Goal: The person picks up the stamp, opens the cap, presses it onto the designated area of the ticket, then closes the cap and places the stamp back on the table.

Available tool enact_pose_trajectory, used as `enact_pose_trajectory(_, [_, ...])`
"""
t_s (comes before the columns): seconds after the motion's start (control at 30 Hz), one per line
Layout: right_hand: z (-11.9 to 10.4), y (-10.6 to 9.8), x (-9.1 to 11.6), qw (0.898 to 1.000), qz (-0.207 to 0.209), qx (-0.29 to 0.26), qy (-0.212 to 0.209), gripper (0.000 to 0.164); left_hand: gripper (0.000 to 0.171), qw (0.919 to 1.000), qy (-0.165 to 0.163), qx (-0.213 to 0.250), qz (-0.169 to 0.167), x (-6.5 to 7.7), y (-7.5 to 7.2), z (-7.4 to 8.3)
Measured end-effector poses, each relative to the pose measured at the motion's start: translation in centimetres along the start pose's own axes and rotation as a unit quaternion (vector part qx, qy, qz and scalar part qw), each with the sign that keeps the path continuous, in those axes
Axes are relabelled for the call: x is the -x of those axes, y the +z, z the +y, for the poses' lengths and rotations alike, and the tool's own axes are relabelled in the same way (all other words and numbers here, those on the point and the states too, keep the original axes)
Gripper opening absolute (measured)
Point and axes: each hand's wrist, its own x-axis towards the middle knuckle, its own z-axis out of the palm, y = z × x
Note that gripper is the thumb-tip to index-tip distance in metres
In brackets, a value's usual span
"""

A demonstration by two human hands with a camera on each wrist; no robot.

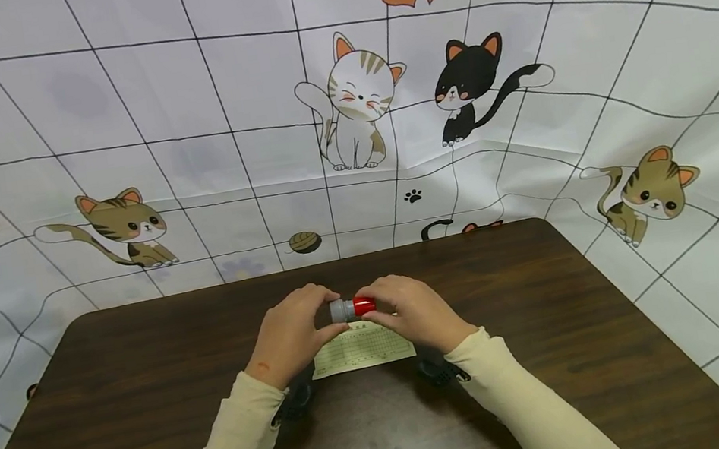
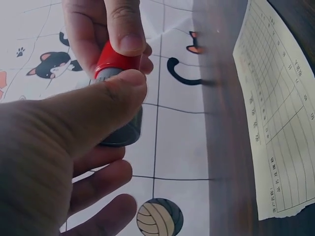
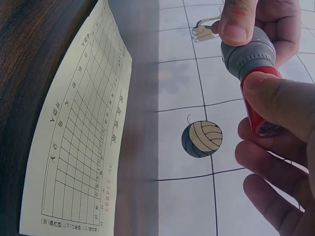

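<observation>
Both hands hold a small grey and red stamp (image 1: 344, 310) lengthwise between them, above the far half of the table. My left hand (image 1: 289, 338) pinches its grey part between thumb and fingers. On the red part, my right hand (image 1: 420, 312) has its thumb and fingertips. The right wrist view shows a patterned end face on the red part (image 3: 250, 105), and the wider grey part (image 3: 251, 51) in the other hand's grip. Below the stamp lies a yellowish printed receipt sheet (image 1: 363, 348) with ruled boxes, its edges slightly raised.
The dark wooden table (image 1: 171, 404) has rounded far corners. Behind it hangs a white sheet (image 1: 232, 104) with grid lines and printed cats, reaching down along the table's sides. Black wrist devices (image 1: 440, 368) sit under both wrists.
</observation>
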Motion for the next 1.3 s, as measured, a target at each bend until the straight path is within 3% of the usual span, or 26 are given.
enact_pose_trajectory(0.6, [-0.10, 0.00, -0.08, 1.000, -0.001, 0.001, 0.004, 0.031, 0.046, 0.9999, -0.008, -0.002, -0.011, 0.12, -0.12, 0.07])
enact_pose_trajectory(1.07, [-0.06, 0.07, -0.05, 1.000, -0.004, -0.003, 0.007, 0.033, 0.046, 0.9998, 0.003, 0.016, -0.014, -0.04, -0.12, 0.14])
enact_pose_trajectory(1.3, [-0.02, -0.02, -0.05, 1.000, 0.004, 0.011, 0.000, 0.031, 0.045, 0.9998, -0.011, -0.005, -0.014, -0.05, -0.14, 0.21])
